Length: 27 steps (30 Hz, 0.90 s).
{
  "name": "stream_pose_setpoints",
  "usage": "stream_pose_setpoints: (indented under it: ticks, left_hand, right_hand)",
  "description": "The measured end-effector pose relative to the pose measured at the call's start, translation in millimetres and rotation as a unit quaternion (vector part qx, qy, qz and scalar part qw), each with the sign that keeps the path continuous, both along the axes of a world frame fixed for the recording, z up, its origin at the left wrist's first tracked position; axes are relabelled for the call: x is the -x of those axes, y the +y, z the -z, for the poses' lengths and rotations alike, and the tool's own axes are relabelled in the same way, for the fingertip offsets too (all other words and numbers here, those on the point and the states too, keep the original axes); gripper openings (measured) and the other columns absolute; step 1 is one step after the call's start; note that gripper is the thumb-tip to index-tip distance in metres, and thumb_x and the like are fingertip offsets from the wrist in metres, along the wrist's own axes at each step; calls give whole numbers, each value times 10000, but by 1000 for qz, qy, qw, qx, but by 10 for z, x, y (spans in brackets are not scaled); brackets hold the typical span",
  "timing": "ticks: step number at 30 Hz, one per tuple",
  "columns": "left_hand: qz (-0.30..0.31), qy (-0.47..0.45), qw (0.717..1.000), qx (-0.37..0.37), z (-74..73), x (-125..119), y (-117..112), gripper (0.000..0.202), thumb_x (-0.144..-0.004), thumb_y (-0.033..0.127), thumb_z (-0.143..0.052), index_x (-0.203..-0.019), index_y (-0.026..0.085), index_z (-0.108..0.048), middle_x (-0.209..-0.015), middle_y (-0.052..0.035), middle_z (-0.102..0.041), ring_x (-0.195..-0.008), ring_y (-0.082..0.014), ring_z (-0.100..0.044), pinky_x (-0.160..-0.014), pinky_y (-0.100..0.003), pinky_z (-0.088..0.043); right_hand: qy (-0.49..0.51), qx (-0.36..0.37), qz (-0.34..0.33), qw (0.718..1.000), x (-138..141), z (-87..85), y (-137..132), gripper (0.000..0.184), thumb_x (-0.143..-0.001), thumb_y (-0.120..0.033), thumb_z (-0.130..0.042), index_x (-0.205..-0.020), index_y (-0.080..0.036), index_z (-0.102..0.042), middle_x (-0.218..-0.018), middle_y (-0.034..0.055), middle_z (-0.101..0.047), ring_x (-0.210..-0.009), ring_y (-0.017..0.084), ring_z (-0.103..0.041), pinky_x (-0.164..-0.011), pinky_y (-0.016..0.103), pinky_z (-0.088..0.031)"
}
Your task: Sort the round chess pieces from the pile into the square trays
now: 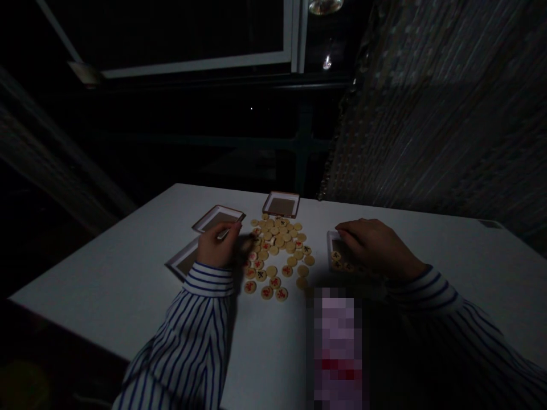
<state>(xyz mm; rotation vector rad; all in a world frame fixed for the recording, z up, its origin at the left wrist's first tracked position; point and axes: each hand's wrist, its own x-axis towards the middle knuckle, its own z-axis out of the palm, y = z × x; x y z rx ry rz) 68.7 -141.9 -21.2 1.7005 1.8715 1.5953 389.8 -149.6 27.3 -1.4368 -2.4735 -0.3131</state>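
Note:
A loose heap of several round wooden game discs (277, 250) with red or black characters lies in the middle of a white table (128, 273). My left hand (219, 246) hovers at the heap's left edge, fingers curled round a thin pale stick (225, 231). My right hand (371, 244) rests palm down, fingers together, on a small square tray (333, 246) to the right that holds a few discs (339, 263). Both arms wear blue-striped white sleeves.
Three more shallow square trays sit around the heap: one at the far middle (281, 204), one at the far left (217, 218), one at the near left (183, 262). A beaded curtain (436, 102) hangs at the right. The room is dark; a blurred patch (337, 347) covers the near table.

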Motion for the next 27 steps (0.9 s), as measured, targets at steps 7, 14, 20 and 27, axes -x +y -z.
stream_pose_setpoints:
  ticks: [7, 14, 20, 27]
  left_hand:
    - [-39, -54, 998, -5, -36, 91, 8, 349, -764, 436, -491, -672, 152, -672, -625, -19, -662, -650, -156, -599, -593, -238, -439]
    - [-36, -51, 998, -15, 8, 38, 29, 377, -790, 424, -461, -619, 153, -659, -602, -22, -653, -610, -150, -592, -569, -237, -422]
    - [-30, 7, 1000, -2, 85, 3, 54, 332, -778, 413, -485, -671, 161, -671, -621, -25, -659, -605, -155, -591, -558, -240, -408]
    - [10, 77, 997, -3, 162, -31, 74, 254, -739, 394, -533, -739, 175, -660, -765, -41, -685, -738, -177, -617, -708, -270, -460]
  right_hand:
    - [-4, 15, -10, 1000, 43, 36, -7, 319, -844, -252, -378, -998, -157, -640, -965, 83, -674, -855, 199, -607, -772, 323, -420]
    - [-7, 24, -21, 999, 54, 64, -1, 321, -852, -256, -373, -1018, -157, -630, -971, 80, -669, -871, 198, -600, -796, 324, -409]
    - [-20, 29, -31, 999, 112, 79, -19, 323, -867, -258, -356, -1019, -159, -624, -973, 78, -669, -879, 203, -600, -788, 329, -399]
    - [-40, 13, -47, 998, 171, 135, -26, 304, -874, -261, -367, -984, -176, -637, -942, 74, -677, -850, 198, -607, -760, 322, -392]
